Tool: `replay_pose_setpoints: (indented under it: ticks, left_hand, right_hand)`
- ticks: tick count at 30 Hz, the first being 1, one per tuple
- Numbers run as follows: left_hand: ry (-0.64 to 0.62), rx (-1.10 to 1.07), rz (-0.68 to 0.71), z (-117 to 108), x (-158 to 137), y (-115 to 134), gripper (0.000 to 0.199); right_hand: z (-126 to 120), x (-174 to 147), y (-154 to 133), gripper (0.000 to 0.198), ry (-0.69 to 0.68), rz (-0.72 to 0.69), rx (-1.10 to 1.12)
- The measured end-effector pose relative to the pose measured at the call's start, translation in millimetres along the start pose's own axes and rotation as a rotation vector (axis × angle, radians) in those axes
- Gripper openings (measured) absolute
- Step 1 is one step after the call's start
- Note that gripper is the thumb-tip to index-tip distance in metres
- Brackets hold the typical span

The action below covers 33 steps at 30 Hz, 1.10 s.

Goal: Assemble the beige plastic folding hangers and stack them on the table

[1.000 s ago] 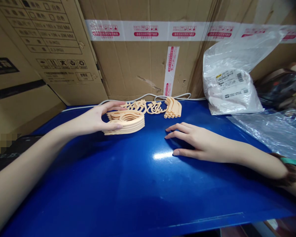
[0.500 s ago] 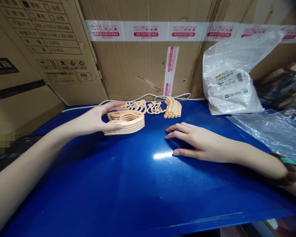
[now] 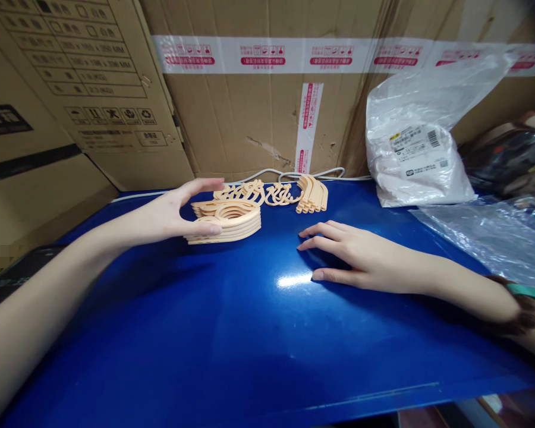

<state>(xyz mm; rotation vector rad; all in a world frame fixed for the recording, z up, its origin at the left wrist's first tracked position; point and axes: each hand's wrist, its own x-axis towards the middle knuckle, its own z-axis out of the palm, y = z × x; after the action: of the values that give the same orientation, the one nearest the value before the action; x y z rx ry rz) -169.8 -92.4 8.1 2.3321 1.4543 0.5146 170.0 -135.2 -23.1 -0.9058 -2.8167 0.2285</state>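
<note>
At the left end of a stack of flat, curved beige plastic pieces (image 3: 238,224) is my left hand (image 3: 169,214). Its thumb lies along the near side of the stack and its fingers reach over the far side, with a wide gap between them. Whether the thumb touches the stack I cannot tell. My right hand (image 3: 350,255) rests palm down on the blue table, fingers apart and nothing in them. Behind the stack lie beige hooks (image 3: 280,194) and more looped beige pieces (image 3: 249,191). To their right is a bundle of curved beige tube-like arms (image 3: 312,195).
The blue table (image 3: 249,345) backs onto a large taped cardboard box (image 3: 249,119); another box (image 3: 107,89) stands on the left. A white cable (image 3: 267,172) runs along the back edge. On the right are a labelled white plastic bag (image 3: 419,154) and clear plastic film (image 3: 494,238).
My left hand has shifted very slightly left and its upper fingers have lifted a little off the beige pieces. The right hand has stayed in place.
</note>
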Motion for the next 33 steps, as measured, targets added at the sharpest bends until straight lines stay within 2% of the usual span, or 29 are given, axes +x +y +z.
replay_pose_setpoints:
  ticks: [3, 6, 9, 11, 13, 16, 28, 33]
  left_hand:
    - [0.075, 0.055, 0.029, 4, -6, 21, 0.080]
    - [0.191, 0.158, 0.240, 22, -14, 49, 0.066]
    - [0.077, 0.187, 0.379, 49, -22, 70, 0.052]
    - [-0.047, 0.198, 0.417, 66, -26, 76, 0.053]
    - [-0.128, 0.198, 0.402, 77, -27, 76, 0.054]
    - [-0.165, 0.179, 0.344, 84, -25, 69, 0.059]
    - [-0.174, 0.244, 0.387, 81, -22, 64, 0.058]
    - [-0.160, 0.235, 0.396, 81, -22, 64, 0.056]
  right_hand:
    - [0, 0, 0, 0.046, -0.004, -0.003, -0.002]
    - [0, 0, 1, 0.046, 0.001, -0.009, -0.002]
    - [0, 0, 0, 0.046, -0.001, -0.013, -0.019]
    - [1, 0, -1, 0.051, 0.015, 0.004, -0.043]
    - [3, 0, -1, 0.059, 0.046, 0.041, -0.078]
    - [4, -1, 0, 0.066, 0.060, 0.070, -0.102]
    - [1, 1, 4, 0.057, 0.037, 0.066, -0.035]
    - [-9, 3, 17, 0.041, 0.162, 0.115, 0.000]
